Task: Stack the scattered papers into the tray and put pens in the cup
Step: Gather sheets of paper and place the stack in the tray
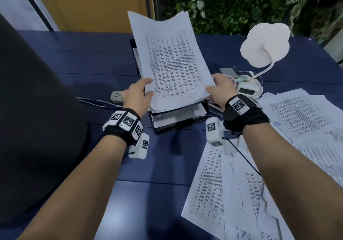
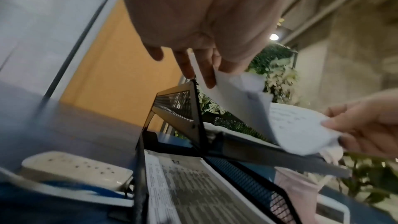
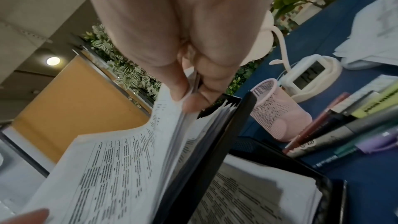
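**Paper sheaf held over the mesh tray: items, left to right**

1. Dark rounded mass (image 1: 33, 121): fills my far left of the head view; I cannot tell what it is.
2. Power strip (image 1: 117, 96): beige, lying on the blue table (image 1: 104, 61) just left of my left hand, cables trailing from it.
3. Left hand (image 1: 138, 96): thumb on top and fingers underneath, pinching the lower left edge of the sheaf of papers (image 1: 172, 60).
4. Sheaf of papers: printed sheets, held tilted up and away from me, near edge low over the tray (image 1: 178, 124), far edge raised and curling.
5. Tray: black mesh, two tiers; the lower tier holds printed sheets. In the left wrist view the sheaf's bottom edge sits at the upper tier's rim.
6. Right hand (image 1: 220, 90): thumb and fingers clamped on the sheaf's lower right corner; the right wrist view shows several sheets fanned under the grip.
7. Pens (image 3: 336, 134): a cluster of pens and markers lying on the table right of the tray.
8. Cup (image 3: 277, 108): pink mesh, upright behind the pens, beside the tray.
9. Desk lamp (image 1: 263, 45): white, cloud-shaped head, base with a small display.
10. Scattered papers (image 1: 297, 128): printed sheets overlapping loosely across the right side of the table, under my right forearm.
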The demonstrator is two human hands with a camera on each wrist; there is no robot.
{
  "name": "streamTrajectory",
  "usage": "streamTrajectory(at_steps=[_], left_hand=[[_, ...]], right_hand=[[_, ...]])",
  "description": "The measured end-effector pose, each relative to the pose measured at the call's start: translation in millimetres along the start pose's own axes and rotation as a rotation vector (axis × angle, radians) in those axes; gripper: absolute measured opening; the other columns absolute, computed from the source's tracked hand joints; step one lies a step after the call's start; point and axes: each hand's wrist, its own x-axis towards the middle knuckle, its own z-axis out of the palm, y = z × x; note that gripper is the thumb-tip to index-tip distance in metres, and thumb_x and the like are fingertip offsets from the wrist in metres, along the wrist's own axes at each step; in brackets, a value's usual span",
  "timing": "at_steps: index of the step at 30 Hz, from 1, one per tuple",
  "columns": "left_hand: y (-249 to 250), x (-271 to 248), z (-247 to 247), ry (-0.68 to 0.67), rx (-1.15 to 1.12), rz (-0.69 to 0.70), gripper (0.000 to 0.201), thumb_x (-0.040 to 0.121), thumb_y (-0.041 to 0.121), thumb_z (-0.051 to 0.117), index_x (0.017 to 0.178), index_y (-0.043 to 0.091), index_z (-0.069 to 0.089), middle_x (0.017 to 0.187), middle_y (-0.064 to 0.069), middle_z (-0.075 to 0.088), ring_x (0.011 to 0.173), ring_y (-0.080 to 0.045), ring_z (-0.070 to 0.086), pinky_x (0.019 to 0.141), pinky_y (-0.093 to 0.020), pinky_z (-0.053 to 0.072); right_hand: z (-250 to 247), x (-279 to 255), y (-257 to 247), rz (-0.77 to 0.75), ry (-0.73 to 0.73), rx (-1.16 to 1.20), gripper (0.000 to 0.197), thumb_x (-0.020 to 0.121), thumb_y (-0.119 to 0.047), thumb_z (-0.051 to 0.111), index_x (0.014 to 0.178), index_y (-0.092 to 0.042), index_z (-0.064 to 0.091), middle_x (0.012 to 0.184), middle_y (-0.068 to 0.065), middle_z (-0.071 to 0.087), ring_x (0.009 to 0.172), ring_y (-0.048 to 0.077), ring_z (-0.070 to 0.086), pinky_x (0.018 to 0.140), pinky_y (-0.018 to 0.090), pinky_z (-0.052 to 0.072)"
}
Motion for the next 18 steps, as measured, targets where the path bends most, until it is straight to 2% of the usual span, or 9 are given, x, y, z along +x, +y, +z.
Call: streamTrajectory(at_steps=[2,4,6,9,11,13,15,18], left_hand=[[3.6,6.4,0.7,-0.016,0.177,0.028,0.041,0.094,0.028,0.054,0.134,0.032,0.049,0.129,-0.007,0.048,0.124,-0.029,0.034,0.105,-0.041,0.027],[9.9,10.2,-0.4,-0.054,0.232,-0.010,0.042,0.095,0.032,0.052,0.136,0.036,0.045,0.143,-0.008,0.036,0.133,-0.032,0.019,0.110,-0.047,0.021],[10.1,17.8,2.0,-0.096,0.324,0.009,0.044,0.096,0.034,0.048,0.139,0.033,0.042,0.150,-0.007,0.028,0.141,-0.030,0.006,0.114,-0.055,0.012],[-0.1,34.1,7.6,-0.207,0.617,0.120,0.043,0.095,0.042,0.045,0.136,0.026,0.046,0.152,-0.002,0.030,0.145,-0.029,0.000,0.111,-0.064,-0.005],[-4.7,38.2,12.2,-0.274,0.752,0.129,0.040,0.094,0.045,0.045,0.129,0.028,0.053,0.156,-0.001,0.020,0.145,-0.031,-0.004,0.109,-0.066,-0.010],[-5.5,37.5,15.6,-0.298,0.820,0.132,0.037,0.094,0.045,0.043,0.123,0.030,0.060,0.158,-0.002,0.012,0.145,-0.033,-0.008,0.108,-0.066,-0.011],[-5.3,35.5,19.5,-0.290,0.858,0.139,0.036,0.094,0.043,0.042,0.119,0.030,0.063,0.158,-0.002,0.010,0.145,-0.033,-0.010,0.107,-0.067,-0.012],[-7.5,32.7,23.6,-0.283,0.867,0.140,0.037,0.093,0.043,0.040,0.122,0.030,0.061,0.158,-0.003,0.011,0.145,-0.033,-0.009,0.108,-0.066,-0.011]], right_hand=[[0.4,11.8,-2.5,-0.012,0.092,-0.061,0.032,0.084,0.000,0.052,0.114,-0.008,0.059,0.107,0.009,0.067,0.083,0.024,0.067,0.063,0.026,0.059],[2.1,18.7,-3.6,-0.003,0.147,-0.123,0.034,0.084,0.000,0.049,0.115,-0.010,0.060,0.102,0.008,0.068,0.075,0.024,0.068,0.051,0.010,0.049],[4.0,24.7,-1.7,-0.020,0.200,-0.202,0.036,0.083,0.000,0.049,0.116,-0.012,0.058,0.098,0.008,0.068,0.080,0.027,0.068,0.045,0.006,0.041],[4.3,25.9,0.0,-0.052,0.210,-0.381,0.035,0.085,-0.002,0.053,0.118,-0.013,0.054,0.090,0.003,0.058,0.084,0.024,0.060,0.049,0.000,0.035],[3.9,24.2,1.5,-0.049,0.162,-0.584,0.035,0.088,-0.007,0.053,0.122,-0.016,0.053,0.103,0.004,0.060,0.100,0.023,0.057,0.054,0.004,0.030],[4.3,23.1,4.0,-0.041,0.102,-0.708,0.037,0.091,-0.010,0.051,0.127,-0.017,0.053,0.120,0.008,0.058,0.113,0.025,0.052,0.077,0.021,0.038],[6.1,20.2,7.7,-0.065,0.063,-0.797,0.035,0.092,-0.015,0.051,0.126,-0.014,0.055,0.127,0.012,0.051,0.118,0.028,0.047,0.090,0.034,0.040],[9.2,12.8,17.0,-0.110,0.089,-0.831,0.031,0.091,-0.023,0.052,0.119,-0.014,0.063,0.129,0.015,0.044,0.121,0.033,0.039,0.099,0.040,0.036]])
